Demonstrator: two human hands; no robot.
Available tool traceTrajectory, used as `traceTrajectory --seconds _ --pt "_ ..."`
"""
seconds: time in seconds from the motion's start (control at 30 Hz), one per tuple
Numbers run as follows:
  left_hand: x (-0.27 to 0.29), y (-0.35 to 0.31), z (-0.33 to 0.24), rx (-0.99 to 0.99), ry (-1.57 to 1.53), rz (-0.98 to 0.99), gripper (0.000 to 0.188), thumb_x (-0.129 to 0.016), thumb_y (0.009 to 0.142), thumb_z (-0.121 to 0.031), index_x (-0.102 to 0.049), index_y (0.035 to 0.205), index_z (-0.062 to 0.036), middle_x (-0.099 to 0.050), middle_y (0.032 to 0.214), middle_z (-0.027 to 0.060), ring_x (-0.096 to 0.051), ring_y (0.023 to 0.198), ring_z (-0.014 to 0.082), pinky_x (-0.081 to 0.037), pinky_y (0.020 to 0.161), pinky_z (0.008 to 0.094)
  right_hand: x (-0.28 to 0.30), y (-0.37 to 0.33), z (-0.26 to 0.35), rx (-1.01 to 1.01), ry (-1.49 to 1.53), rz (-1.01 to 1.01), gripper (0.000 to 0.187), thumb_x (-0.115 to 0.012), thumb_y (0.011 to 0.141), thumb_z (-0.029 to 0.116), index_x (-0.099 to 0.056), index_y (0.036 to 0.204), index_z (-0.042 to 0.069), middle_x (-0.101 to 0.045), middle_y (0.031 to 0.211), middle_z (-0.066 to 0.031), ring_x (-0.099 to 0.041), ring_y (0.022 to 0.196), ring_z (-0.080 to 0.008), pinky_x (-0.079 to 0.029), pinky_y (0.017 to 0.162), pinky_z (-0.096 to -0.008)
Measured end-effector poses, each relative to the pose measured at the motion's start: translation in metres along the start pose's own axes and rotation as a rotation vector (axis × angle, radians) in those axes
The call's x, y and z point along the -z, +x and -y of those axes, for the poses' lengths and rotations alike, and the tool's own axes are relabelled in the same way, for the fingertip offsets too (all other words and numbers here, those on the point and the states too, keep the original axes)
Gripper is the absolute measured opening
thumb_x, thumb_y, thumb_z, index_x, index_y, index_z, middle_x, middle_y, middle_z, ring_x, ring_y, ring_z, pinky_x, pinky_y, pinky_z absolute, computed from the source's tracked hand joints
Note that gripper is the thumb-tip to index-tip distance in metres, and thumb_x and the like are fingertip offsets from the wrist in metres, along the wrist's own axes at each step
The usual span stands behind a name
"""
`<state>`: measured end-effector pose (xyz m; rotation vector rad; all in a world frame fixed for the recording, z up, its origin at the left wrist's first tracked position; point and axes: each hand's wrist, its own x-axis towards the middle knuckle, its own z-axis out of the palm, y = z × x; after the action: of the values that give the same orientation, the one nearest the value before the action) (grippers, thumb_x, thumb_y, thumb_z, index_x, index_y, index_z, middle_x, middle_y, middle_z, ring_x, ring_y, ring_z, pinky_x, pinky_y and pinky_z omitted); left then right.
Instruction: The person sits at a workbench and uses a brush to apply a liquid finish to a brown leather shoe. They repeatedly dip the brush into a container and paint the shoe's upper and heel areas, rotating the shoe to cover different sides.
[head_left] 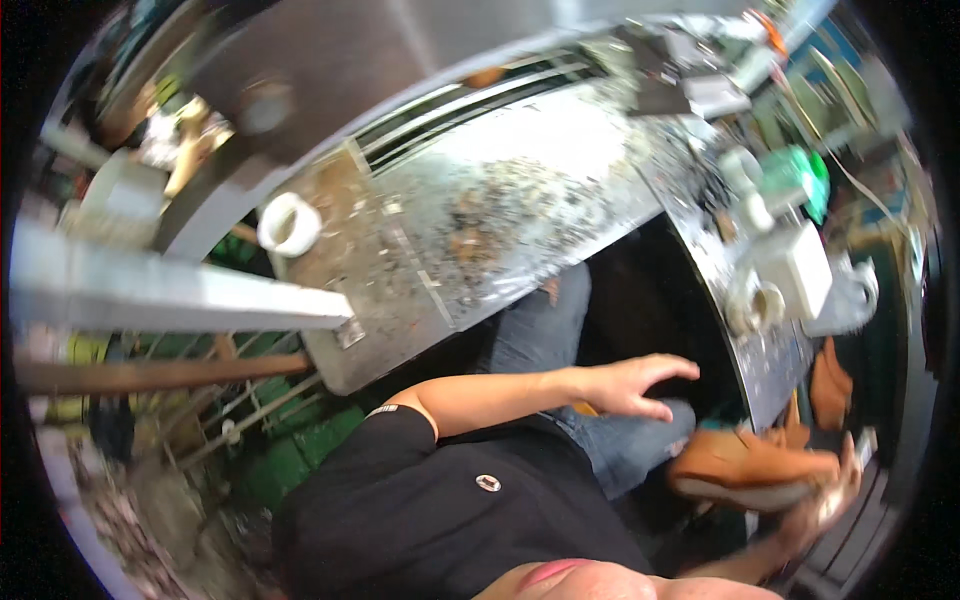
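Note:
My right hand point(838, 492) is at the lower right, closed around one end of a tan leather shoe point(745, 462). The shoe has a pale lower edge and lies slantwise beside my knee; motion smears it a little. Above my lap, my left hand point(635, 387) is stretched toward the right, its thumb and fingers apart and nothing in it. More brown leather pieces point(830, 387) sit just beyond the shoe, at the end of the side worktop, and their exact shape is blurred.
A worktop point(410, 310) strewn with dark scraps spans the middle. A white tape roll point(289, 224) sits on its left. The right-hand worktop carries a white box-shaped container point(795, 268), a clear jug point(848, 295) and a green plastic bag point(790, 178). A metal post point(230, 295) juts in from the left.

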<state>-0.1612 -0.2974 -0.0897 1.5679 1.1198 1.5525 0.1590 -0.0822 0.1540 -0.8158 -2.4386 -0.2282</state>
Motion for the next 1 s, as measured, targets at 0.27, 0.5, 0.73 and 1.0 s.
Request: traceTrajectory --seconds 0.27,0.5,0.73,1.0 --pt "0.026 0.036 0.011 0.471 -0.576 0.542 0.111 -0.102 0.066 -0.04 -0.049 0.153 0.0038 -0.062 0.147 0.0129 -0.056 0.136 0.0204 -0.044 0.119 0.0398 -0.144 0.017 0.128 -0.373 1.315 0.101 0.056 -0.065 0.105 0.032 -0.049 0.145 -0.003 -0.064 0.136 -0.0204 -0.073 0.097 -0.026 -0.061 0.09 -0.0381" --pt "0.02 -0.01 0.02 0.57 -0.687 0.24 0.095 -0.097 0.073 -0.015 -0.048 0.153 0.0005 -0.061 0.147 0.0095 -0.054 0.138 0.0202 -0.043 0.118 0.0396 -0.214 0.025 0.11 -0.361 1.18 0.059 0.034 -0.056 0.113 0.022 -0.066 0.134 -0.002 -0.074 0.119 -0.0163 -0.074 0.097 -0.0205 -0.061 0.081 -0.0318" --pt "0.043 -0.061 0.037 0.456 -0.351 0.026 0.079 -0.098 0.076 -0.02 -0.061 0.144 -0.0056 -0.064 0.142 0.0078 -0.057 0.135 0.0241 -0.045 0.116 0.0436 -0.241 0.05 0.043 -0.413 0.871 0.033 0.024 -0.063 0.103 0.011 -0.075 0.119 -0.002 -0.077 0.112 -0.011 -0.069 0.093 -0.0147 -0.054 0.083 -0.0288" --pt "0.038 -0.029 -0.006 0.385 -0.05 -0.131 0.062 -0.091 0.085 -0.01 -0.064 0.141 -0.0067 -0.067 0.137 0.0056 -0.063 0.127 0.0194 -0.047 0.114 0.0386 -0.251 0.045 0.037 -0.366 0.787 0.115 0.022 -0.066 0.102 0.01 -0.075 0.117 -0.003 -0.076 0.122 -0.0097 -0.07 0.091 -0.0149 -0.054 0.082 -0.0281"
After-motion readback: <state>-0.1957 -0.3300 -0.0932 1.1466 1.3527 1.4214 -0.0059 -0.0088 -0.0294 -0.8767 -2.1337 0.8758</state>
